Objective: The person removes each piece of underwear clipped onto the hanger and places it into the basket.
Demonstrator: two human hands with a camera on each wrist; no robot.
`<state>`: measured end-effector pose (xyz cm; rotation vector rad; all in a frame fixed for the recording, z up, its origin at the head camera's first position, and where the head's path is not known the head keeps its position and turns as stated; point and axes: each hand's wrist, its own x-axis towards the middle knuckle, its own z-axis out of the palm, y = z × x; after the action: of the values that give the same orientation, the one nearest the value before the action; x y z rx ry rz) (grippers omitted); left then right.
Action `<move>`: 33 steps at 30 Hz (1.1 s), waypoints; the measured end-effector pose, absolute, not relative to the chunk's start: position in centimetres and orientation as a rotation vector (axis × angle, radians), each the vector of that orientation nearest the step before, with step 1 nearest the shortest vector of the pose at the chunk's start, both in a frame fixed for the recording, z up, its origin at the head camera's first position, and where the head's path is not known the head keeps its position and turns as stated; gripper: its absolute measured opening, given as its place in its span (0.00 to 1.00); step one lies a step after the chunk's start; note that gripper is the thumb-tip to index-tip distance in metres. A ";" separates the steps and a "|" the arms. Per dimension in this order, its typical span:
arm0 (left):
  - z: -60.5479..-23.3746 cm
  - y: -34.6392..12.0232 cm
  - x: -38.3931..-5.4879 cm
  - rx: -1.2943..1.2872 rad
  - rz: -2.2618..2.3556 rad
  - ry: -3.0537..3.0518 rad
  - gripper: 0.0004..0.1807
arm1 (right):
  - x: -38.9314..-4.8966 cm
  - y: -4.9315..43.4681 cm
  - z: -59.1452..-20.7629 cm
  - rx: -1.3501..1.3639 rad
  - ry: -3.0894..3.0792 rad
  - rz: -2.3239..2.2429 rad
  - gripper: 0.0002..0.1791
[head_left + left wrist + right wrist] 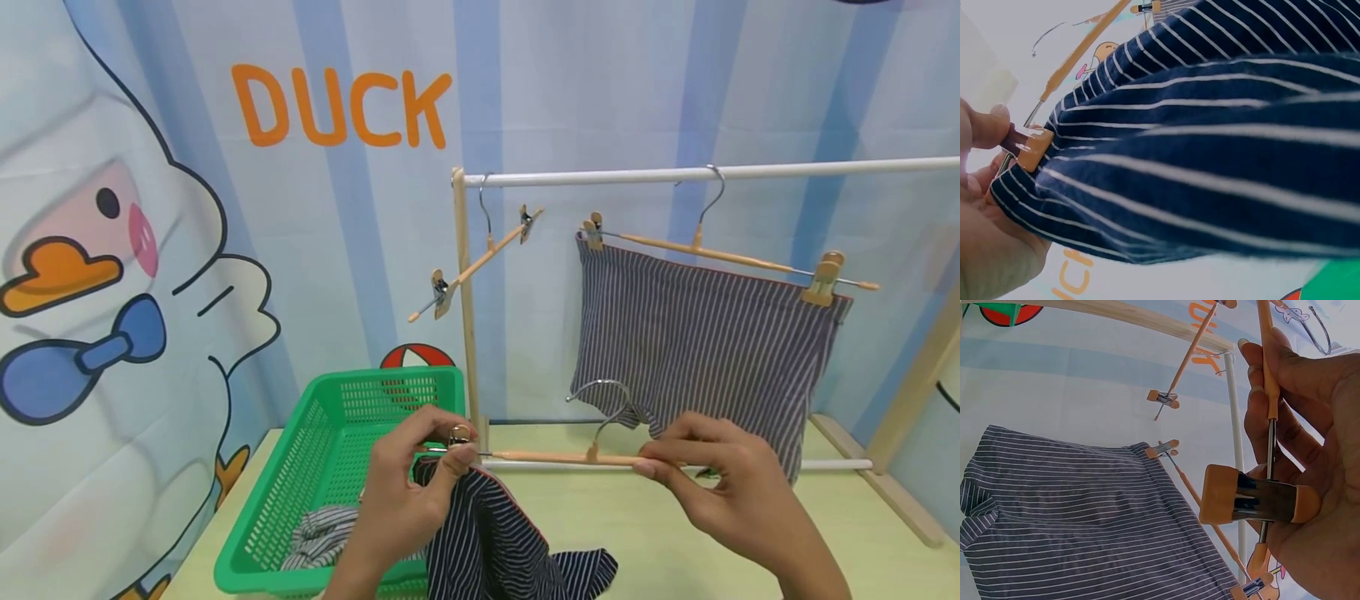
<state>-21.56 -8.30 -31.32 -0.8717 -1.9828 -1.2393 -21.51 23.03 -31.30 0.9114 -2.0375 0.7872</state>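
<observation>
Between both hands a wooden clip hanger (547,457) is held level, its metal hook pointing up. My left hand (420,492) pinches the clip (1034,149) at its left end. That clip bites the waistband corner of dark striped shorts (495,533), which droop below it. My right hand (720,483) pinches the hanger's wooden bar right of the hook. In the right wrist view, this hanger's other clip (1260,497) sits by the palm with no cloth in it. Behind, striped shorts (697,342) hang from a second hanger (735,256) by two clips.
A rack with a white rail (570,177) stands at the back of the pale table (645,542). A hanger (480,262) without clothes hangs at its left end. The green basket (255,508) at left contains grey striped cloth (322,533). Behind is a duck-print curtain (360,208).
</observation>
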 end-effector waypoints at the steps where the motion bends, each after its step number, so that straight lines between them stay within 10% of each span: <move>1: -31.3 -8.3 -21.5 -0.870 -1.244 -1.982 0.07 | -21.5 23.0 -31.3 0.910 -2.040 0.790 0.20; 33: -31.5 -7.8 -21.5 -0.879 -1.307 -1.896 0.04 | -21.1 23.1 -31.0 0.883 -2.025 0.742 0.22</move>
<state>-21.47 -7.81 -31.54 -0.8792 -1.8958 -1.3071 -21.05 23.10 -30.97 0.8832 -2.0251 0.7421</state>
